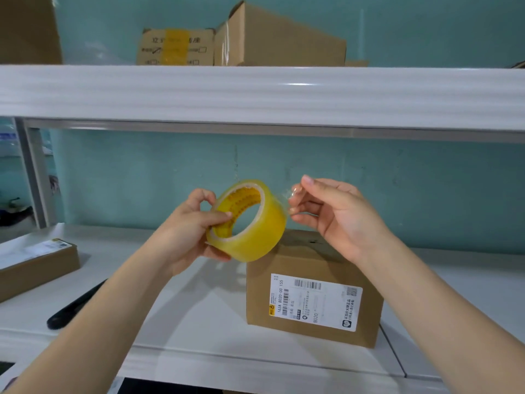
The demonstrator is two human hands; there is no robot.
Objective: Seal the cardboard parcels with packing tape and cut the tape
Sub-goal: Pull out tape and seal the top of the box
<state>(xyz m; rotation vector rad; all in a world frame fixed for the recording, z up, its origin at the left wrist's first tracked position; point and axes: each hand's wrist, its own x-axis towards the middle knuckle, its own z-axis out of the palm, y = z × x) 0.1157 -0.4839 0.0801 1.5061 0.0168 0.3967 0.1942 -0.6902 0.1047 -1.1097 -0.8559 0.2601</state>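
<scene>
- Teal wall (142,177) backs white shelving; two cardboard boxes (278,38) stand on the upper shelf (255,95).
- On the lower shelf (199,322), right of centre, sits the labelled parcel (309,260).
- At far left lies a flat box (37,263), with a black tool (74,305) near it.
- The left hand (184,231) grips the tape roll (255,237), held in the air above the parcel, thumb over its rim and fingers curled beneath.
- The right hand (332,214) pinches the clear tape end (292,194) just beside the roll.

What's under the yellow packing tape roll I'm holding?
A brown cardboard parcel with a white label stands below. The yellow tape roll and right hand cover part of its top.
</scene>
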